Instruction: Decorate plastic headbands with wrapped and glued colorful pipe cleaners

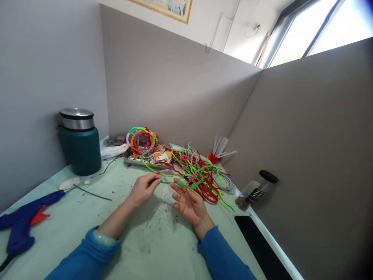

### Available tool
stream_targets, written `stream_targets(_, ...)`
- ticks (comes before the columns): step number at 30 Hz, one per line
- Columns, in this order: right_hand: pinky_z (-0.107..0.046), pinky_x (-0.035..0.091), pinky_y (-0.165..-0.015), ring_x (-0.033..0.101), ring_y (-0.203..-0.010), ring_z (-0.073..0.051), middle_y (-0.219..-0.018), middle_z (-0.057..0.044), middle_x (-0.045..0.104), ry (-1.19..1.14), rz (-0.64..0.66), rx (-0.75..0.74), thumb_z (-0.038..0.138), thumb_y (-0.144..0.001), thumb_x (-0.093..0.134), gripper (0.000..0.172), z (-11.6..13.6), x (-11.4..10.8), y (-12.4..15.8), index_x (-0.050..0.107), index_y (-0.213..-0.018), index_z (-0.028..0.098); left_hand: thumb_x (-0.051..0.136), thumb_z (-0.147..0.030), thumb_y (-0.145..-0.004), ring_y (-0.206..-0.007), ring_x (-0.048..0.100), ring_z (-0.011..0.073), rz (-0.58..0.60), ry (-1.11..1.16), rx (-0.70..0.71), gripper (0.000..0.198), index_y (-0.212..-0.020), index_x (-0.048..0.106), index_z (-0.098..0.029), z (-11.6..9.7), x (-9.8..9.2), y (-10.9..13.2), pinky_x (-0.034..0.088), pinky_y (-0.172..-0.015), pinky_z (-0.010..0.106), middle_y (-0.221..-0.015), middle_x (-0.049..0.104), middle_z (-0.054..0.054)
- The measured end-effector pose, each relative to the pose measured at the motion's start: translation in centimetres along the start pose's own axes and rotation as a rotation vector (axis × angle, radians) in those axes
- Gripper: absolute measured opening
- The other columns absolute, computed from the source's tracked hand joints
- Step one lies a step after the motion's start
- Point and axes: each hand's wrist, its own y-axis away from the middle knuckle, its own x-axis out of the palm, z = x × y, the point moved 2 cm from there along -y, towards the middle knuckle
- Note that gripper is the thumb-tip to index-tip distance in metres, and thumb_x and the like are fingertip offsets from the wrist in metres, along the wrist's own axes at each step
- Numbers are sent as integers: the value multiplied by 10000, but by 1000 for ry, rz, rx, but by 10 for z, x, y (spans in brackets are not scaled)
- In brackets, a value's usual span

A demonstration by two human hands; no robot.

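My left hand [143, 188] pinches one end of a green pipe cleaner [170, 182] over the pale green table [116, 217]. My right hand [189, 202] lies palm up with its fingers spread, and the green pipe cleaner runs across its fingertips. Just beyond the hands sits a tangled pile of pipe cleaners [199, 173] in red, green, yellow and pink. Both sleeves are blue.
A metal tray [136, 161] with scraps and coloured rings [142, 140] stands behind the pile. A dark green canister [80, 142] is at the back left, a blue glue gun [25, 221] at the left edge. A coil of wire [225, 182], a small jar [256, 188] and a black phone [260, 249] lie on the right.
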Motion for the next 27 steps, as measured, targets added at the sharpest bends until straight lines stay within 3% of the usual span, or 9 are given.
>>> stream_targets(3, -259, 522, -674, 628, -850, -134, -1152, -50, 620, -25, -62, -28, 129, -862, 460, 283, -1, -6, -1, 554, -1121, 192, 487, -325, -847, -622, 498, 112, 2, -5, 11, 223, -757, 598, -154, 0, 0, 0, 378, -605, 207, -674, 573, -6)
stream_targets(5, -216, 515, -592, 638, -731, -116, -973, -55, 682, -71, -112, 64, 215, -895, 454, 214, -5, -11, -4, 586, -1051, 150, 484, -317, -851, -624, 496, 111, 17, -2, 33, 222, -745, 591, -153, -3, 1, 1, 377, -604, 206, -674, 569, -5)
stream_targets(7, -185, 487, -508, 622, -630, -105, -840, -60, 691, -100, -128, 184, 315, -912, 441, 278, -9, -14, -6, 596, -1010, 106, 480, -302, -855, -628, 496, 109, 46, 0, 67, 218, -737, 588, -153, -8, 2, 2, 377, -607, 205, -674, 567, -5)
stream_targets(11, -156, 376, -384, 534, -479, -73, -757, -54, 669, -61, -111, 330, 391, -899, 456, 349, -14, -8, -4, 592, -991, 84, 472, -268, -863, -644, 508, 105, 114, -17, 141, 196, -774, 607, -157, -16, 6, 4, 379, -627, 205, -715, 594, 2)
stream_targets(15, -180, 410, -487, 540, -520, -80, -722, -26, 642, 53, -142, 359, 319, -849, 553, 193, -20, -2, 0, 594, -878, 133, 472, -264, -863, -653, 513, 110, 145, -70, 167, 198, -764, 609, -160, -18, 8, 6, 378, -633, 212, -701, 589, 5)
stream_targets(17, -227, 447, -590, 543, -566, -90, -698, -6, 609, 101, -158, 306, 306, -813, 595, 164, -22, 1, -1, 595, -847, 146, 472, -261, -862, -659, 518, 113, 144, -82, 158, 197, -761, 607, -160, -17, 8, 7, 379, -635, 214, -705, 589, 6)
stream_targets(19, -227, 425, -579, 465, -508, -69, -616, 33, 529, 187, -184, 238, 308, -786, 622, 168, -23, 3, -3, 608, -832, 146, 473, -254, -860, -668, 524, 114, 127, -83, 142, 187, -768, 605, -161, -16, 8, 6, 381, -639, 215, -719, 595, 10)
stream_targets(23, -188, 249, -440, 265, -416, -53, -491, 76, 361, 751, -342, 16, 313, -784, 589, 180, -18, 6, -8, 656, -789, 146, 483, -256, -853, -671, 529, 118, 94, -99, 113, 172, -770, 602, -164, -14, 9, 6, 384, -638, 220, -726, 602, 13)
stream_targets(27, -224, 307, -546, 476, -573, -117, -600, -5, 559, 1651, -427, -421, 250, -828, 502, 222, -11, 16, -6, 665, -704, 164, 481, -258, -851, -677, 535, 124, 88, -132, 94, 178, -764, 607, -167, -12, 13, 6, 387, -641, 223, -722, 604, 15)
